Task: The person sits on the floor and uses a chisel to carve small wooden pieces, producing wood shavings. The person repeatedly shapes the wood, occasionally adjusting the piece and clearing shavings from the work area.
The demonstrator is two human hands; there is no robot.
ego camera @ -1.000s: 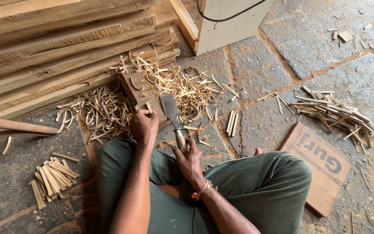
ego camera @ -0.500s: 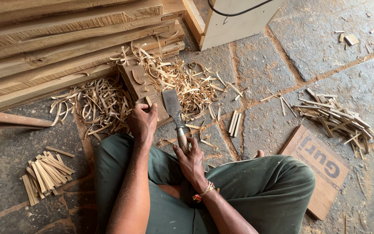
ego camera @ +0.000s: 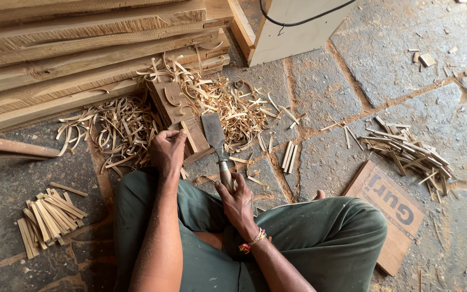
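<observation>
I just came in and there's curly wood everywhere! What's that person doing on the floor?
A person sits cross-legged on the stone floor. The right hand grips the handle of a broad chisel. The left hand holds a thin stick upright on a wooden block. Curly shavings lie around it, and a pile of cut sticks sits nearby.

blade: the broad chisel point(ego camera: 215, 141) has slid forward along the wooden block point(ego camera: 182, 116)
right hand: point(ego camera: 237, 201) has followed it, nearer the block
left hand: point(ego camera: 167, 152) has shifted little
</observation>
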